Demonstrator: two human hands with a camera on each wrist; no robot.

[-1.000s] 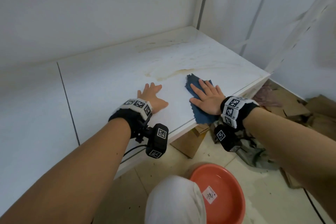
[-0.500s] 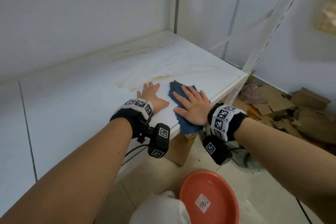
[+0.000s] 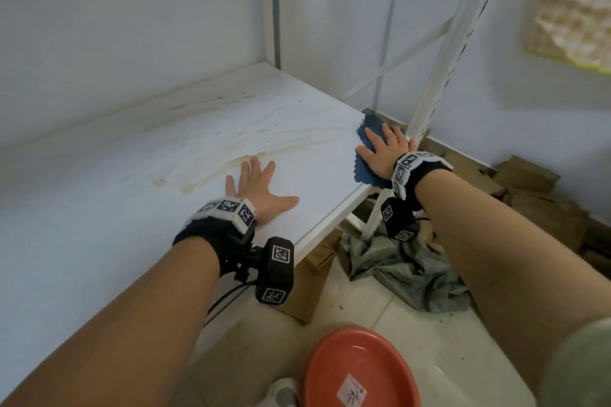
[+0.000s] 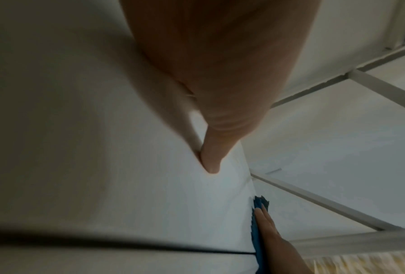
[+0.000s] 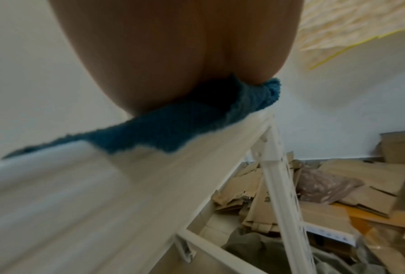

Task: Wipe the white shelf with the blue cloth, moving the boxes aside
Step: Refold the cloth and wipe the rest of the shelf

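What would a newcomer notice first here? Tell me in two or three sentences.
The right hand pressing a blue cloth flat at the right corner of the white shelf, the cloth's edge hanging over the front lip. Next, the yellowish-brown stain curving across the shelf just beyond the left hand, which lies flat with fingers spread. Below, an orange-red basin sits on the floor, with flattened cardboard heaped to the right.

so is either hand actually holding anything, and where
Nothing is gripped. The right hand lies flat, fingers straight, pressing the middle of the cloth at the shelf's right front corner. The left hand rests flat on the bare shelf.
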